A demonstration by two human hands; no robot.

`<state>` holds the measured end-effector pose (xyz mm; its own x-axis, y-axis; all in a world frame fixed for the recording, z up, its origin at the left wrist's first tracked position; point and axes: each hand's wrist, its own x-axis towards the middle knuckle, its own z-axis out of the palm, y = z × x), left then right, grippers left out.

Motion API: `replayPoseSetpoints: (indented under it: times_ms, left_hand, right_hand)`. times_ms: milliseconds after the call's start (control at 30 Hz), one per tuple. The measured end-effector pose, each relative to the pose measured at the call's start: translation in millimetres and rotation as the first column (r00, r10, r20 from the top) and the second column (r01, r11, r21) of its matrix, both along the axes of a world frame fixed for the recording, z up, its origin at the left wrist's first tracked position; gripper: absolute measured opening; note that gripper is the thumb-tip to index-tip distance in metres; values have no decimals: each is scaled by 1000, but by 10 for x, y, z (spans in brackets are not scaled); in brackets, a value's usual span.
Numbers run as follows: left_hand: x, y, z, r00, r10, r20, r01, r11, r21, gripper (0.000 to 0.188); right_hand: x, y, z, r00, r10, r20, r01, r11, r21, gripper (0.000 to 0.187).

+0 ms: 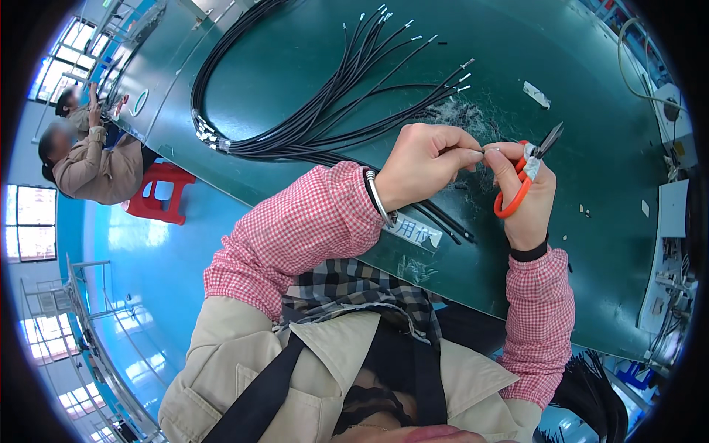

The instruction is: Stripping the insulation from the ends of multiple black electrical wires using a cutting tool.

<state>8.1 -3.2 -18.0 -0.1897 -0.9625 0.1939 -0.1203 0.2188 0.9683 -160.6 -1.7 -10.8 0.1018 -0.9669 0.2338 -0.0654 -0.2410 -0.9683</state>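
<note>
Above the green tabletop, my left hand (430,164) is closed in a pinch, with thumb and forefinger pressed together. What it pinches is too small to make out. Its fingertips meet those of my right hand (528,196), which is closed around a pair of orange-handled scissors (515,198). The dark blades point up and away from the right fingers. A bundle of black cables (295,140) curves over the table on the left and passes beneath my left hand and wrist. Loose whitish fibres (461,114) lie just beyond the fingertips.
A torn white label (413,230) is on the table (591,280) near my left wrist. A white scrap (536,94) lies farther right. Grey boxes and wires (668,258) line the right edge. Two people sit at far left, by a red stool (159,193).
</note>
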Motion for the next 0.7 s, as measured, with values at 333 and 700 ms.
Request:
replayPoseSetpoints:
  times_ms: [333,700]
  left_hand:
    - [-10,4,11,978,-8,-208,24,997,76,9]
    - [-56,30,70,988,27,-150,-26,1000,10,12]
  right_hand:
    - [26,19,43,999,-27,21,26,999,45,8]
    - [44,-12,-126,660,-91,746,-349,842,411,15]
